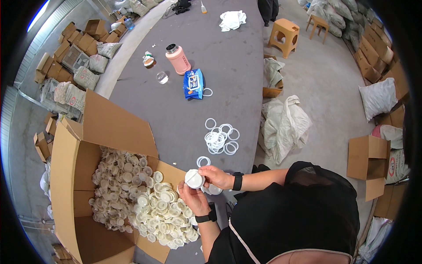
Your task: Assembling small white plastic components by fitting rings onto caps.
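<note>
A white round plastic lid (pixel 194 179) is held between my two hands, just past the open flap of a cardboard box. My left hand (pixel 193 199) grips its lower edge, the fingers closed around it. From the other side my right hand (pixel 215 177) pinches the rim with thumb and fingers. A pale line crosses the lid's face; I cannot tell whether it is a separate piece. Beside the left hand, a heap of cream plastic caps (pixel 162 215) spills over the flap. White rings (pixel 215 140) lie in a loose pile beyond the right hand.
The large cardboard box (pixel 116 116) holds many more caps. On the grey table (pixel 140 105) are a pink bottle (pixel 178 60), a blue wipes packet (pixel 193 84), a small clear cup (pixel 162 78) and a white cloth (pixel 233 20). A sack (pixel 286 127) lies on the floor beside it.
</note>
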`<state>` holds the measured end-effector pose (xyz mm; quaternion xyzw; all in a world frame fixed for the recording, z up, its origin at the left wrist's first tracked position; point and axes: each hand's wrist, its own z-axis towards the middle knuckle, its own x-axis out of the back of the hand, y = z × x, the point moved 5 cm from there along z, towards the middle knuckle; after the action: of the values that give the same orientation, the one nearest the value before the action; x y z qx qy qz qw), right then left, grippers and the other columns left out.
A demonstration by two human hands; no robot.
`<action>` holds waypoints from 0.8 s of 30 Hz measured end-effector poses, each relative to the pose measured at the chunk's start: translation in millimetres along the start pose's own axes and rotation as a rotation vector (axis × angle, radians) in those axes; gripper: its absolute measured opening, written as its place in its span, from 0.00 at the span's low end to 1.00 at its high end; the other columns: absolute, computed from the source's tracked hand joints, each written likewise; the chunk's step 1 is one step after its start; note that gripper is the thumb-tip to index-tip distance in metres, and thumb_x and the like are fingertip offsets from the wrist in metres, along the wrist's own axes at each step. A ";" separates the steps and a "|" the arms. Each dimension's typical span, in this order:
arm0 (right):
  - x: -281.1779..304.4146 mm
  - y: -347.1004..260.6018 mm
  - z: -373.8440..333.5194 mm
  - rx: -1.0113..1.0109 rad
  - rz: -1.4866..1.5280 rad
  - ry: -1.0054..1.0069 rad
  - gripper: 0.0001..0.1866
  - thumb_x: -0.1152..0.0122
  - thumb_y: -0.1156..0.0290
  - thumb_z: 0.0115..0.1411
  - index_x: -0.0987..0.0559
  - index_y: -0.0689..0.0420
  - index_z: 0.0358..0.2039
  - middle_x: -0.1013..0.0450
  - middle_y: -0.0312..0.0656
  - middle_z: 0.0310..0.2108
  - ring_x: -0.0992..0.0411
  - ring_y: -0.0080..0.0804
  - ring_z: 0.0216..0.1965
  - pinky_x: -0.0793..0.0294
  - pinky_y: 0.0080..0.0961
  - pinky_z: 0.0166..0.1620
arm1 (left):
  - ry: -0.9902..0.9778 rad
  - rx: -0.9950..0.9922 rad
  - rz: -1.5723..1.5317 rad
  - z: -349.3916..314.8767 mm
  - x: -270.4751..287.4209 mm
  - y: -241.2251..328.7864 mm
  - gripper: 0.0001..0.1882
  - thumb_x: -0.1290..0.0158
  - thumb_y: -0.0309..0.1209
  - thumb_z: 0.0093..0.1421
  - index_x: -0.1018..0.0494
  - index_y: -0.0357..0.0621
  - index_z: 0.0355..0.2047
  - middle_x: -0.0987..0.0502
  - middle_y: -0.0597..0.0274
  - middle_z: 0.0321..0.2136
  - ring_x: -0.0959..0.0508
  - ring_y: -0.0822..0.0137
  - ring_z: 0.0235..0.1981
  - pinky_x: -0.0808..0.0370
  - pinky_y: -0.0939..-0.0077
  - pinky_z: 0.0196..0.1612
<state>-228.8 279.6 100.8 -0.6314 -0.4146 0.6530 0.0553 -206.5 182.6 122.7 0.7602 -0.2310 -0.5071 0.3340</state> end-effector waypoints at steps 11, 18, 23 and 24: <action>-7.8 -9.2 -8.0 0.021 -0.170 0.061 0.15 0.52 0.59 0.56 0.26 0.56 0.22 0.37 0.27 0.12 0.43 0.11 0.11 0.45 0.10 0.14 | -0.040 -0.096 0.063 -17.9 -14.4 3.3 0.09 0.54 0.33 0.55 0.34 0.40 0.29 0.31 0.63 0.27 0.30 0.72 0.29 0.31 0.78 0.34; -6.3 -6.1 -13.6 -0.049 -0.153 0.016 0.14 0.51 0.59 0.56 0.26 0.56 0.22 0.37 0.26 0.12 0.43 0.11 0.12 0.45 0.09 0.15 | -0.033 -0.076 0.068 -7.7 5.6 -4.9 0.08 0.56 0.33 0.57 0.35 0.40 0.31 0.32 0.66 0.26 0.30 0.74 0.30 0.32 0.81 0.34; -4.2 -0.3 -12.2 -0.096 -0.117 -0.066 0.11 0.51 0.62 0.55 0.27 0.55 0.24 0.36 0.26 0.17 0.40 0.11 0.16 0.43 0.09 0.18 | -0.052 -0.030 0.122 -2.5 18.8 -6.9 0.09 0.54 0.32 0.56 0.34 0.40 0.32 0.31 0.65 0.26 0.30 0.74 0.30 0.32 0.81 0.33; -2.3 2.1 -10.8 -0.098 -0.116 -0.065 0.11 0.51 0.62 0.55 0.27 0.55 0.24 0.36 0.26 0.17 0.40 0.11 0.16 0.43 0.09 0.18 | -0.050 -0.029 0.123 -2.2 19.3 -5.4 0.09 0.54 0.32 0.56 0.34 0.40 0.32 0.31 0.65 0.26 0.30 0.74 0.30 0.32 0.81 0.33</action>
<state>-218.0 282.0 102.8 -0.5868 -0.4834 0.6478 0.0487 -197.1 173.5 107.3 0.7266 -0.2781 -0.5080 0.3697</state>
